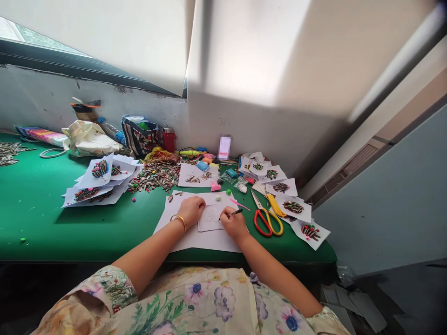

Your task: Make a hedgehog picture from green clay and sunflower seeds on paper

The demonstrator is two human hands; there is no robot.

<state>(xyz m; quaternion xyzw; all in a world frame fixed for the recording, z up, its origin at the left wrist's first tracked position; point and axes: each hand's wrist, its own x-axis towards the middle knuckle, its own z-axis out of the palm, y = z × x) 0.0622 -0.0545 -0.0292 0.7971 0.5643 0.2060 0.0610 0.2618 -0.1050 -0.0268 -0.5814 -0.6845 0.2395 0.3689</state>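
My right hand (pixel 233 224) is closed around a black pen (pixel 234 214), its tip on a small white card (pixel 209 225) that bears a faint line drawing. My left hand (pixel 192 210) lies on the paper at the card's upper left edge, fingers slightly bent, holding nothing I can see. Under the card is a larger white sheet (pixel 195 243). A few sunflower seeds (pixel 171 198) and a green lump of clay (pixel 228 191) sit near its top. To the right of my right hand lie red-and-yellow-handled scissors (pixel 268 221) and a pink stick (pixel 240 204).
Cards with seed-and-clay pictures are piled at left (pixel 101 168) and spread along the right (pixel 293 206). A heap of striped seeds (pixel 157 177) lies behind. Clay packets (pixel 231 173), a phone (pixel 225 147) and bags (pixel 139 135) stand along the wall. The green table (pixel 115 237) ends at right.
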